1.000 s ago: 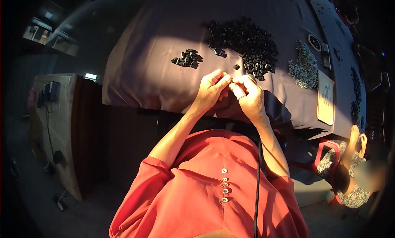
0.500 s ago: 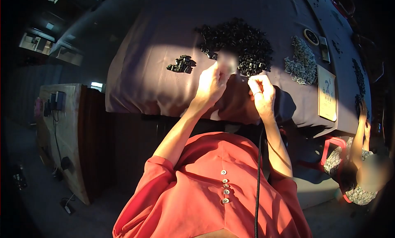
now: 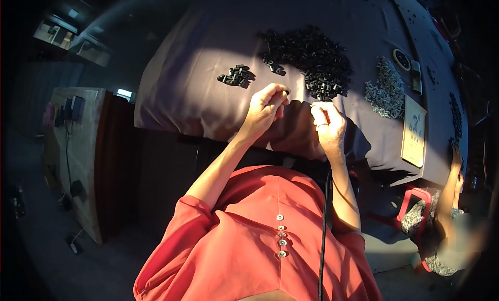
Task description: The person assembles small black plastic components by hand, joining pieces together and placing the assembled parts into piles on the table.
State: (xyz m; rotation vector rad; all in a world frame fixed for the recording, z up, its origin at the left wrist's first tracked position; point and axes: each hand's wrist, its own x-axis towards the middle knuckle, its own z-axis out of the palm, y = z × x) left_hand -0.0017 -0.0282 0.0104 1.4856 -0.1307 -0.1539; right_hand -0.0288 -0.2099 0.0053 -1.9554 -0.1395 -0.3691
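Observation:
My left hand is over the cloth with thumb and forefinger pinched on a small black piece. To its right, my right hand has its fingertips pressed together; what they hold is too small to name. The hands are apart. Just beyond my right hand lies a large pile of small black pieces. A smaller pile of black pieces lies beyond and left of my left hand.
The cloth-covered table also bears a heap of small silvery pieces, a roll of tape, a phone-like object and a printed booklet. Another person's arm reaches over the right edge. A wooden cabinet stands left.
My hands were together one second ago and are now apart. My left hand was blurred near the large pile's lower edge half a second ago; now it is farther from it. The view has shifted slightly.

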